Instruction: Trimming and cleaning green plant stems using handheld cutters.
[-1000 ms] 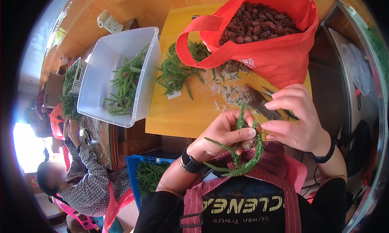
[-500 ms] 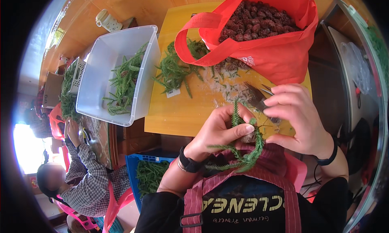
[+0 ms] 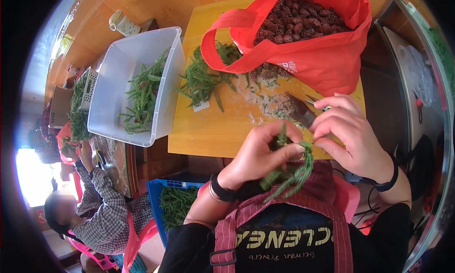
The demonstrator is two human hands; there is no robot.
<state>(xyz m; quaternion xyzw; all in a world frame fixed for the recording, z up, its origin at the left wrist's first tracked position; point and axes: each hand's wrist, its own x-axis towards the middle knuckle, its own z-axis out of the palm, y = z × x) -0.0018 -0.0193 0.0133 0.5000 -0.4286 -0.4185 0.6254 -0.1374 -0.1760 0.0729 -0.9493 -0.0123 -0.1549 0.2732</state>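
Note:
My left hand (image 3: pixel 265 152) is closed on a green needle-leaf sprig (image 3: pixel 303 171), held low in front of my apron. Its fronds hang below the thumb and blur slightly. At the sprig's top, the thumb and forefinger of my right hand (image 3: pixel 348 133) pinch together on a thin strand, perhaps wire or stem. Just beyond the right fingers, a bundle of thin dark wires (image 3: pixel 301 111) lies on the yellow board (image 3: pixel 208 135). The pointed tip of a metal tool (image 3: pixel 311 100) shows there too, partly hidden by that hand.
A red bag (image 3: pixel 327 66) full of pine cones (image 3: pixel 301 19) stands far right, beside loose sprigs (image 3: pixel 204 78) and crumbs. To the left sits a clear plastic tub (image 3: pixel 111 92) containing sprigs; below it is a blue crate (image 3: pixel 155 190) of greenery. A co-worker (image 3: pixel 102 211) sits far left.
My right fingers have closed from a spread pose and come to the sprig's top. The sprig has turned in my left hand, its fronds now hanging lower right. The co-worker's hands have shifted slightly.

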